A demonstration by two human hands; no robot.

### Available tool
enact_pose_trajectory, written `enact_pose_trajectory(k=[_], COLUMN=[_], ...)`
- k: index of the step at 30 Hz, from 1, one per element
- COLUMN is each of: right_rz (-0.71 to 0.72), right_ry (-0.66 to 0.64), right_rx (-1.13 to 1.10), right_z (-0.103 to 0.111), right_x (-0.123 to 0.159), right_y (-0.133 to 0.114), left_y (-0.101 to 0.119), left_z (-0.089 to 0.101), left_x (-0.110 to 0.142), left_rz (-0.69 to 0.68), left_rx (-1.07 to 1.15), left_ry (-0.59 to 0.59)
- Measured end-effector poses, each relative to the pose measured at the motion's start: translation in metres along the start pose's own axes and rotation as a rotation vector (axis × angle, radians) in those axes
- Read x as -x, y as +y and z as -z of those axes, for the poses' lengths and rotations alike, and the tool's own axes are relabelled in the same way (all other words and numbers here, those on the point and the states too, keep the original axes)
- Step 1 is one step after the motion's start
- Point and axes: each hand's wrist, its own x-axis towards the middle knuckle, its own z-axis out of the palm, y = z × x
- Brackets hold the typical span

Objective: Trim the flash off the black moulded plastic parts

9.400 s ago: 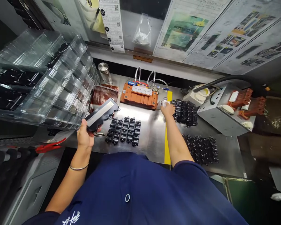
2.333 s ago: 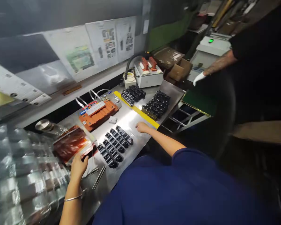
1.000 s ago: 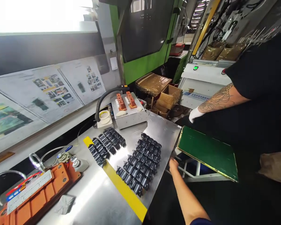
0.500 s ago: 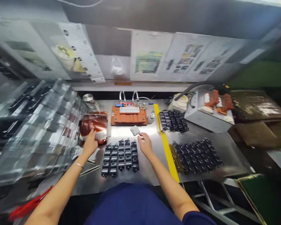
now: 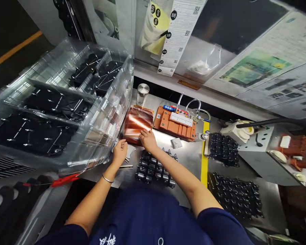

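Observation:
A stack of shiny copper-brown film sheets (image 5: 138, 123) lies on the metal bench, left of an orange fixture (image 5: 165, 126). My right hand (image 5: 148, 140) rests its fingertips on the stack's near right corner, fingers bent and slightly apart. My left hand (image 5: 120, 151) is just below the stack's near left corner, beside the clear plastic trays (image 5: 102, 131). Its fingers are curled together; whatever they may hold is hidden. Rows of glossy black parts (image 5: 153, 170) lie below my right forearm, which covers some of them. A small folded white cloth (image 5: 176, 143) sits right of my right hand.
The clear trays, filled with black parts, rise high on the left. A lidded glass jar (image 5: 142, 93) stands behind the film. Right of the yellow tape (image 5: 204, 160) are more black parts (image 5: 223, 148) and a grey machine box (image 5: 262, 149). Metal rods (image 5: 126, 167) lie near my left wrist.
The view has turned to the left. My right hand has moved from beside the white cloth onto the film stack. My left hand has come off the film and now sits below it, fingers curled.

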Motion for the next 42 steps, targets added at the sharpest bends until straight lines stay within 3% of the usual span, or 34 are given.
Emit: enact_pose_trajectory(k=[4,7,11,14,17,22,24,30,32,37,42], right_rz=[-0.036,-0.026,-0.026,-0.045,-0.074,-0.487,-0.516,-0.480,-0.411,-0.064,0.010], right_ry=[0.058,0.104,0.065,0.088,0.115,0.184,0.141,0.142,0.212,0.310,0.293], right_rx=[-0.012,-0.045,-0.071,-0.095,-0.139,-0.347,-0.433,-0.350,-0.300,-0.351,-0.366], right_z=[0.015,0.024,0.031,0.032,0.028,0.016,0.012,0.018,0.025,0.044,0.066], right_x=[0.012,0.018,0.025,0.025,0.017,-0.007,-0.011,-0.001,0.002,0.005,0.017], right_y=[0.013,0.019,0.021,0.019,0.019,0.030,0.034,0.032,0.028,0.005,-0.014], left_y=[0.022,0.044,0.063,0.067,0.064,0.056,0.056,0.070,0.072,0.075,0.086], left_z=[-0.006,-0.013,-0.022,-0.027,-0.029,-0.028,-0.026,-0.024,-0.027,-0.034,-0.030], left_x=[-0.015,-0.027,-0.033,-0.032,-0.033,-0.041,-0.041,-0.035,-0.034,-0.023,-0.005], left_rz=[0.181,0.284,0.291,0.256,0.224,0.204,0.156,0.015,0.033,0.070,-0.086], left_rx=[0.168,0.412,0.540,0.508,0.404,0.237,0.161,0.087,0.140,0.328,0.341], left_ry=[-0.078,-0.185,-0.259,-0.210,-0.076,0.034,0.068,0.138,0.085,-0.122,-0.249])
